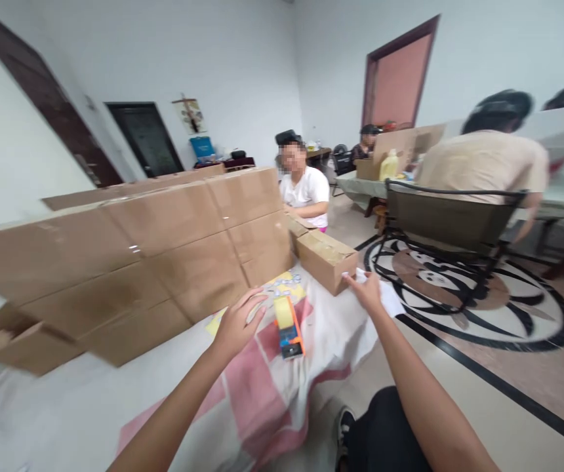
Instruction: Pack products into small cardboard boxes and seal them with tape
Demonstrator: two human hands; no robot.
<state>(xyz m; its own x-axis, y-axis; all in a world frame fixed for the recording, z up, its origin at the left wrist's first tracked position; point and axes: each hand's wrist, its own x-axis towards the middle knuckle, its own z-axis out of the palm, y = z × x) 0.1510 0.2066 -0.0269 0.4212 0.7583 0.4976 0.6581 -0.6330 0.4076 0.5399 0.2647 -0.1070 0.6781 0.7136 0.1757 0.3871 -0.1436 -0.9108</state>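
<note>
My left hand [237,322] hovers with fingers apart just left of an orange and blue tape dispenser [288,328] that lies on a white and pink cloth [262,400]. It holds nothing. My right hand [366,291] reaches toward the near corner of a small brown cardboard box [325,257]; its fingertips are at the box's edge, over a white sheet of paper [389,296]. Whether it touches the box I cannot tell.
A long stack of cardboard boxes [129,262] fills the left. A person in a white shirt [306,190] sits behind the boxes. Another person [488,164] sits on a black chair [449,223] at a table on the right.
</note>
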